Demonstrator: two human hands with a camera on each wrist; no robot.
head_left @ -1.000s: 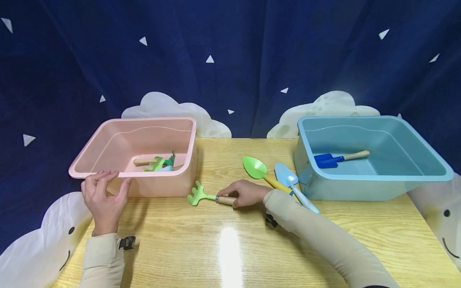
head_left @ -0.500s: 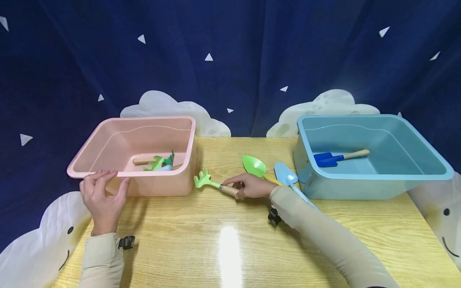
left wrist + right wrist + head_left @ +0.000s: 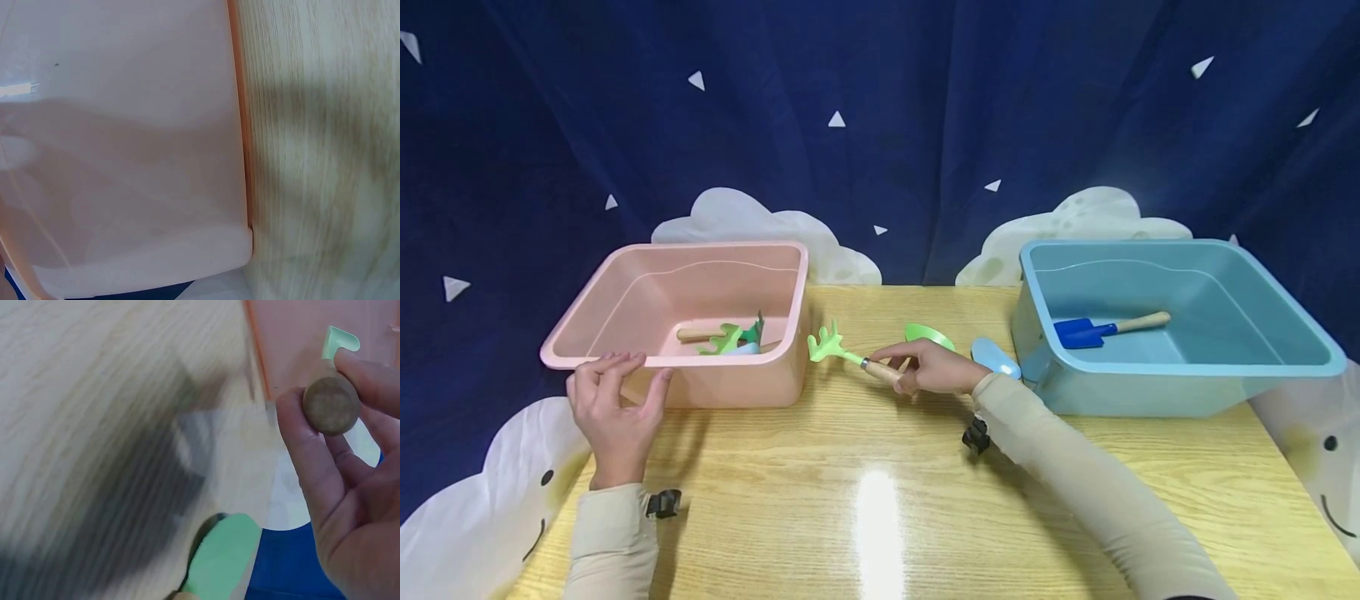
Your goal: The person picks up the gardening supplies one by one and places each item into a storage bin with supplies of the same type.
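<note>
My right hand (image 3: 928,368) pinches the wooden handle of a light green hand rake (image 3: 829,343), held above the table with its tines up beside the pink bin. The round end of the rake's handle (image 3: 331,406) faces the camera in the right wrist view, between thumb and fingers. My left hand (image 3: 617,417) grips the front rim of the pink bin (image 3: 715,387), fingers over the edge and thumb on the outer side. Behind my right hand lie a green trowel (image 3: 929,335) and a light blue trowel (image 3: 995,358), their handles hidden by my hand and sleeve.
Inside the pink bin are another light green rake (image 3: 722,340), a dark green tool (image 3: 754,331) and a light blue piece (image 3: 743,349). A blue bin (image 3: 1180,392) at right holds a dark blue spade (image 3: 1081,333). A dark blue curtain (image 3: 895,125) hangs behind the wooden table (image 3: 790,500).
My right hand has lifted the green rake off the table and moved slightly back and right, its tines tilting up. My left hand stays on the pink bin's rim.
</note>
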